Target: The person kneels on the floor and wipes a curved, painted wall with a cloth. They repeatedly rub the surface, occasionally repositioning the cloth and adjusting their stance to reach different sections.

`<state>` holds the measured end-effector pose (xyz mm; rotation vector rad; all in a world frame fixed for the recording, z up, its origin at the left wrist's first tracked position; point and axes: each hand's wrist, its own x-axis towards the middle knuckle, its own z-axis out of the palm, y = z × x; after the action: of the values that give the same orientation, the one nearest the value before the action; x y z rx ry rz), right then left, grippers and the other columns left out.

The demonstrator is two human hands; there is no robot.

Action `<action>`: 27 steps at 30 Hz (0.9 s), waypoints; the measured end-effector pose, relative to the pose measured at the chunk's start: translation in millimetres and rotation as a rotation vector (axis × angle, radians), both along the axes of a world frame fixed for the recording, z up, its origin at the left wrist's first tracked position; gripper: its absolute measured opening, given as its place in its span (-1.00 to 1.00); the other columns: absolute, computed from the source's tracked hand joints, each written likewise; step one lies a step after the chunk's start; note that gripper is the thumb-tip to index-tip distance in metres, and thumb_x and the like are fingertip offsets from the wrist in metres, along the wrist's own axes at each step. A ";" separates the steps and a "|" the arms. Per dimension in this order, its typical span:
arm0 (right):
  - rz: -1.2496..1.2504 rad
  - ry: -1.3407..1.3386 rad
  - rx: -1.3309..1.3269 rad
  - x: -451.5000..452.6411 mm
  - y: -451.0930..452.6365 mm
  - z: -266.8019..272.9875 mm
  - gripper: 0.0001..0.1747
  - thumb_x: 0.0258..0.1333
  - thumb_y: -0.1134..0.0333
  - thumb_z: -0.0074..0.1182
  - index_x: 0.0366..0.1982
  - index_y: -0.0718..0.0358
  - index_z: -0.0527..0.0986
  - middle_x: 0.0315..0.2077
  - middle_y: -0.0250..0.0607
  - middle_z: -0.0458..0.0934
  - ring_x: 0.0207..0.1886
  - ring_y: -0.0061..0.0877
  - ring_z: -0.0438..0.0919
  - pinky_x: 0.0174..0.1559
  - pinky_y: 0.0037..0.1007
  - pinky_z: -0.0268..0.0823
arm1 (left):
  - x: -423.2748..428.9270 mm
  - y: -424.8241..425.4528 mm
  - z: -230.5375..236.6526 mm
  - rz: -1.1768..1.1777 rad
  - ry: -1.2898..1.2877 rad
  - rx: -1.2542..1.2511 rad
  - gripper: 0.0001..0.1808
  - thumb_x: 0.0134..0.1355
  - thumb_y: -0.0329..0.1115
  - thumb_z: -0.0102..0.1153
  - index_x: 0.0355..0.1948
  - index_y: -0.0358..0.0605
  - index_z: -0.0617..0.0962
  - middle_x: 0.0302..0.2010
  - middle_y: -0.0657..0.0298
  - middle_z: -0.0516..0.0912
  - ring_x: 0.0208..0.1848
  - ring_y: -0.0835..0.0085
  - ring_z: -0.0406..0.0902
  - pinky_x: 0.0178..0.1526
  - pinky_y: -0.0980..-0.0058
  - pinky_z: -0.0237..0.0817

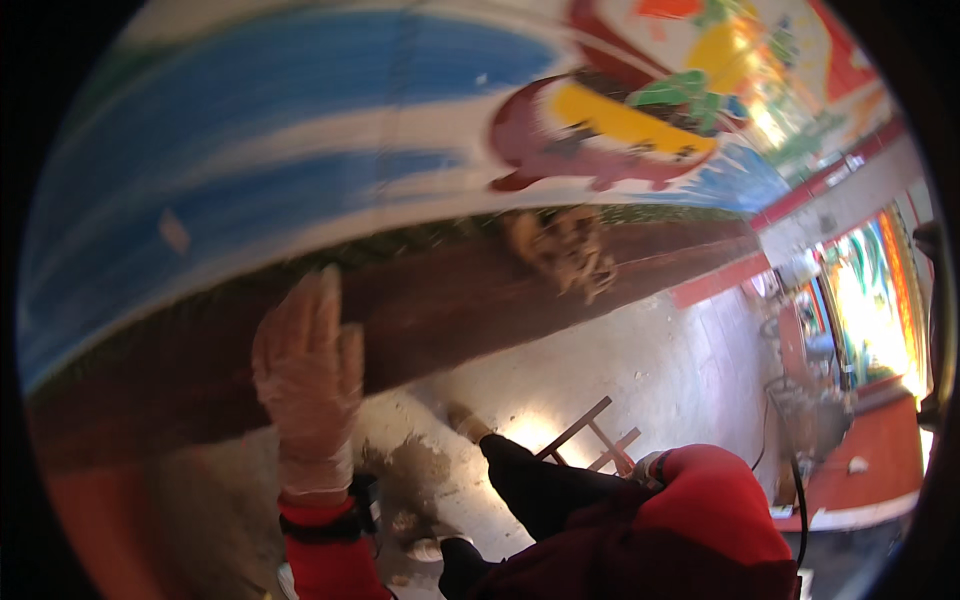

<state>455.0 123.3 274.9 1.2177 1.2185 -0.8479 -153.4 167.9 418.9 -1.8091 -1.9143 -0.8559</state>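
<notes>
My left hand (309, 367), in a thin translucent glove, lies over a dark red-brown ledge (427, 315) with its fingers stretched out. Nothing is held in it, and whether the palm presses on the ledge cannot be told. Above the ledge is a painted wall mural (315, 112) with blue and white bands and a maroon and yellow shape (600, 135). A tan, stringy bundle (566, 247) rests against the ledge. My right hand (642, 471) is down beside my leg, mostly hidden, close to a small wooden frame like a stool (589, 435); its grip is unclear.
Below the ledge is a worn concrete floor (637, 352) with dark stains. At the right stand a red tabletop (862, 472), a black cable (796, 487) and a bright painted panel (874, 300). My shoe (466, 421) is near the ledge.
</notes>
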 end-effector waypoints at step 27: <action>-0.419 0.044 0.163 98.7 -101.7 33.2 -0.44 0.09 -0.11 0.20 0.07 0.01 0.58 0.02 -0.20 0.64 0.06 -0.42 0.59 0.10 -0.36 0.33 | 12.0 -5.0 -69.5 0.059 0.066 -0.093 -0.44 0.53 -0.13 -0.38 0.19 -0.29 0.56 0.17 -0.03 0.58 0.12 -0.01 0.53 0.21 0.08 0.28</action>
<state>553.7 21.6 308.1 1.6285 1.0990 -1.0998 -141.4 162.8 349.5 -1.7998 -1.9850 -0.6895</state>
